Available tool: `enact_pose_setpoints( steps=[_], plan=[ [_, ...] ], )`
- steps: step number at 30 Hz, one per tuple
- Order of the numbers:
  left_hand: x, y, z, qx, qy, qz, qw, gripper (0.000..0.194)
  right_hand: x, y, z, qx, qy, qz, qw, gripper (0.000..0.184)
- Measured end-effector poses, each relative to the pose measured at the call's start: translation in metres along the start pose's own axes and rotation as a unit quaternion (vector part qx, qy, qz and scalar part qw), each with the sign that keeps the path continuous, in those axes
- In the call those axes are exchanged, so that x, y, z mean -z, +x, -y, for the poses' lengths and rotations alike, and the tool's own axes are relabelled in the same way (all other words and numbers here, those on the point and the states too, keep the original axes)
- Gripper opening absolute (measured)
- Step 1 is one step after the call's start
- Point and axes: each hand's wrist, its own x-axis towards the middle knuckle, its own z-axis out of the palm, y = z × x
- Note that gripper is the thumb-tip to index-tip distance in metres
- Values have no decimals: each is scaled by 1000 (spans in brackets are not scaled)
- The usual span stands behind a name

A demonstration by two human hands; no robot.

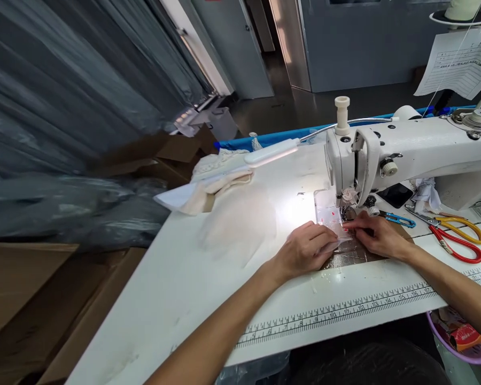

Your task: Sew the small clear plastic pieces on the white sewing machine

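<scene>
A white sewing machine [433, 149] stands on the right of the white table. Just in front of its needle area, my left hand [308, 246] is closed on a thin, sheer white fabric [339, 243], fingers bent together. My right hand [374, 235] lies close by on the right, index finger stretched toward the presser foot [348, 214] and thumb tucked under. Its fingertips touch the fabric's edge beside the foot. Small red marks show on the lit plate area under the foot. What lies beneath my fingers is partly hidden.
Red-and-yellow-handled scissors [459, 238] and a blue thread snipper [398, 219] lie right of my right hand. A lit white lamp [272, 153] reaches over the table. Sheer fabric [238, 224] lies left. A printed ruler [336, 316] runs along the front edge. Cardboard boxes [104, 299] stand left.
</scene>
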Motion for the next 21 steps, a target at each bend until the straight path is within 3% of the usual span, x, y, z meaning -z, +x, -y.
enact_pose_setpoints(
  steps=[4, 9, 16, 21],
  plan=[
    [-1, 1, -1, 30, -15, -51, 998, 10, -2, -6, -3, 52, 75, -33, 995, 26],
    [-2, 0, -3, 39, -27, -53, 997, 7, -5, -12, 3, 118, -23, 37, 992, 35],
    [3, 3, -9, -24, 35, 93, 995, 24, -1, -13, 5, 119, 4, 67, 991, 34],
    [3, 3, -7, -100, 78, 60, 990, 6, 9, -1, -2, 32, 82, 42, 995, 31]
  ],
)
